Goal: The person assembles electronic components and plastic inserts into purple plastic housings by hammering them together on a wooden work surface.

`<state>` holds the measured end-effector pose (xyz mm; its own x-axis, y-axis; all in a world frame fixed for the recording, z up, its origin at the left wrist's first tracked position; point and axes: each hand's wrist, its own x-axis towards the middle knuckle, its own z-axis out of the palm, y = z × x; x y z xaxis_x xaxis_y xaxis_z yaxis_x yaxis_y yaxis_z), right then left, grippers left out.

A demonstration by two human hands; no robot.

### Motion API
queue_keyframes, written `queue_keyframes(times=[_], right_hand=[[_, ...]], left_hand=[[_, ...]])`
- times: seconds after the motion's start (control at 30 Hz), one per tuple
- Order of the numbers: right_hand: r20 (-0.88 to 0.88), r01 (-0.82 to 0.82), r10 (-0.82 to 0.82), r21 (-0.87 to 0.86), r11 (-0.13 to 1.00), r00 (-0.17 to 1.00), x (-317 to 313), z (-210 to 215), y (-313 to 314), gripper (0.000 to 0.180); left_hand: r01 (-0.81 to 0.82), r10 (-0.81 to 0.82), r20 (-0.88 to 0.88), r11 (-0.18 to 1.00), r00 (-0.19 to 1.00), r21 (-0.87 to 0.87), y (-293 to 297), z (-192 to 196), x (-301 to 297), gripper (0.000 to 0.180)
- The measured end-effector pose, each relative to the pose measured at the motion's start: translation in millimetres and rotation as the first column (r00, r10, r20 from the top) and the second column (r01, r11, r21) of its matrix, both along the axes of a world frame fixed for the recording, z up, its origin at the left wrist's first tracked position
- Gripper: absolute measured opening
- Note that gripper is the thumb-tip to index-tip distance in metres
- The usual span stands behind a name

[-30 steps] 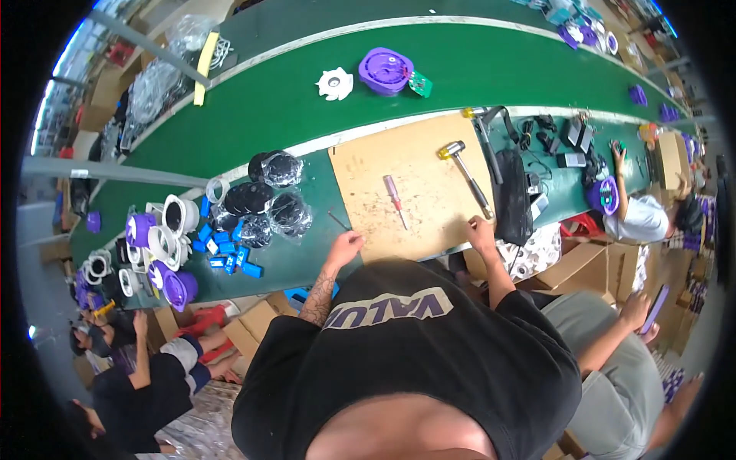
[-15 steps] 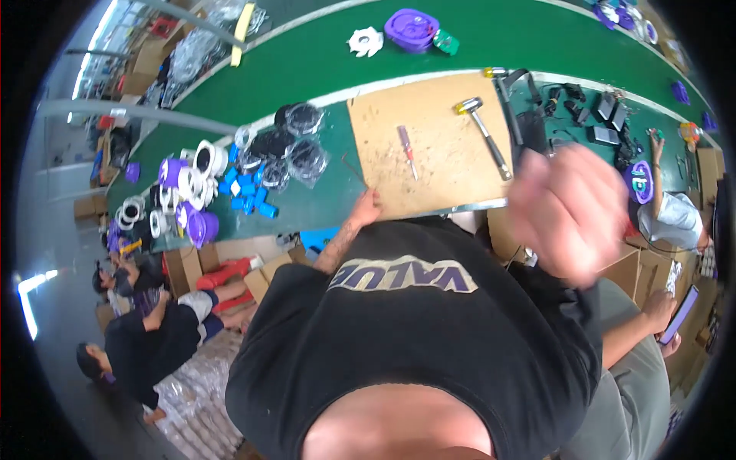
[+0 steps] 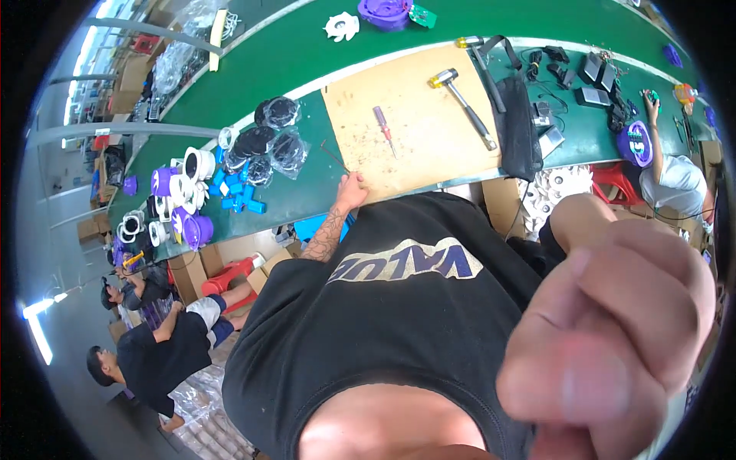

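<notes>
My left hand (image 3: 351,190) rests at the near left edge of a cardboard sheet (image 3: 422,172), its fingers closed around the near end of a thin dark rod (image 3: 335,156). The rod's exact kind is too small to tell. My right hand (image 3: 613,330) is raised large and close at the lower right, its fingers curled tightly. Whatever it may hold is hidden. On the sheet lie a screwdriver (image 3: 384,130) with a reddish handle and a mallet (image 3: 464,107) with a yellow-and-black head.
Bagged black round parts (image 3: 285,146), blue pieces (image 3: 244,195) and purple-white housings (image 3: 184,188) crowd the bench's left. A hammer (image 3: 487,73) and a black mesh pouch (image 3: 520,126) lie right of the sheet. Black adapters (image 3: 594,69) are farther right, near a co-worker's hand (image 3: 652,107).
My right hand has moved down and closer, growing larger in view. The head view has shifted slightly, so the bench appears further left and up. My left hand stays at the sheet's edge.
</notes>
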<state>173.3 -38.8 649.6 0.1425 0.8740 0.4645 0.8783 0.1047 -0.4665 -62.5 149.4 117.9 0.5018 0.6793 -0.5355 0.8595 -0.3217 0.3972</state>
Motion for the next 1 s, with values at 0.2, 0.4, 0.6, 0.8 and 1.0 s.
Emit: queue_keyframes(times=[0.2, 0.4, 0.6, 0.8, 1.0], right_hand=[[0.161, -0.257, 0.212, 0.351, 0.900, 0.964, 47, -114, 29, 0.021], [0.031, 0.299, -0.374, -0.664, 0.686, 0.927, 93, -391, 31, 0.030], [-0.099, 0.166, -0.504, -0.874, 0.456, 0.858, 88, -503, -5, 0.057], [-0.199, 0.200, -0.692, -0.870, 0.450, 0.694, 81, -513, -20, 0.056], [-0.270, 0.318, -0.739, -0.774, 0.548, 0.617, 65, -511, -35, 0.050]], left_hand=[[-0.020, 0.021, 0.015, 1.000, 1.000, -0.023, -3, 7, -1, 0.044], [0.032, -0.033, 0.048, 0.999, 0.998, 0.028, -8, 9, 2, 0.054], [0.112, -0.115, 0.041, 0.991, 0.993, 0.070, -2, 8, -3, 0.068], [0.142, -0.143, 0.008, 0.987, 0.990, 0.070, 0, 11, 8, 0.066], [0.122, -0.122, -0.006, 0.991, 0.993, 0.050, 4, 2, 5, 0.065]])
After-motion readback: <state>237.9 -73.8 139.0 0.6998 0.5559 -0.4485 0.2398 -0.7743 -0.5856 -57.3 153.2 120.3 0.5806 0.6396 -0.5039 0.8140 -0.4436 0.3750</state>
